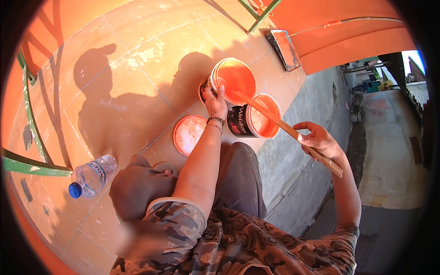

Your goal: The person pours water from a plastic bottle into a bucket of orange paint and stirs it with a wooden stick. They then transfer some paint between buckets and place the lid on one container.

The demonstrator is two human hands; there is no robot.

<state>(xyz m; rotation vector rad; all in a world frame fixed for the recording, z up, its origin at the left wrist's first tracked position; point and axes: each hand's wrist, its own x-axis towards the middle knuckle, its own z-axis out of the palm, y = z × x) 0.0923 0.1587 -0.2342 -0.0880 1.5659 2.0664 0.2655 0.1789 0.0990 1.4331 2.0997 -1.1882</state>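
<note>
My left hand [217, 101] grips the near side of a paint bucket [205, 87] with orange paint [236, 77] inside. A long wooden stick [284, 126] reaches into that bucket, its outer end held in my right hand [316, 140]. A second bucket [240, 121], dark-labelled and orange inside, stands just to the right of the first, behind the stick. A round orange-and-white lid [185, 130] lies on the tiles left of it, beside my left forearm.
A plastic bottle [94, 176] stands at the left by green metal railings [34, 119]. A paint tray [284, 50] lies beyond the buckets near an orange wall [348, 50]. The tiled floor [156, 55] drops at right to a concrete passage [385, 151].
</note>
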